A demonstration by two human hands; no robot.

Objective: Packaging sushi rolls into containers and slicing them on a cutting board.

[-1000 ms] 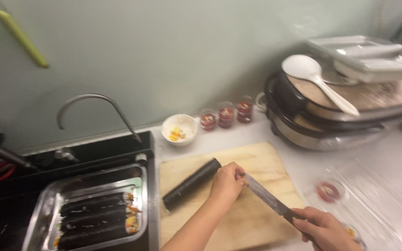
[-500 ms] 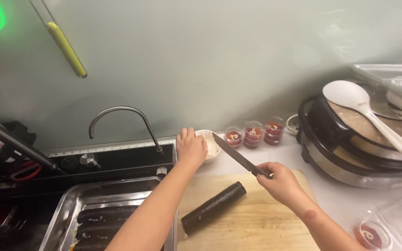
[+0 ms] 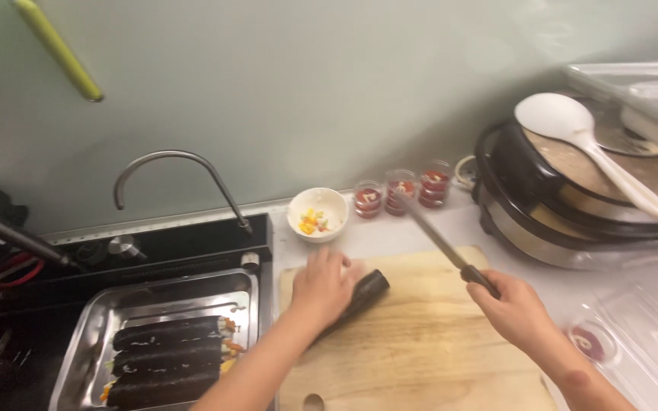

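Seaweed roll (image 3: 365, 293) pinned on cutting board (image 3: 420, 342) by left hand (image 3: 321, 288).
Knife (image 3: 439, 242) gripped by right hand (image 3: 513, 310), blade raised.

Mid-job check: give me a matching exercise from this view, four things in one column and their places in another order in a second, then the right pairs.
Things:
1. dark seaweed-wrapped rice roll
2. long steel kitchen knife
3. small white round bowl of diced yellow bits
4. white plastic rice paddle

Places:
A. on the open cooker
B. in the right hand
C. beyond the wooden cutting board, near the tap
D. under the left hand

Pairs: 1-D, 2-B, 3-C, 4-A
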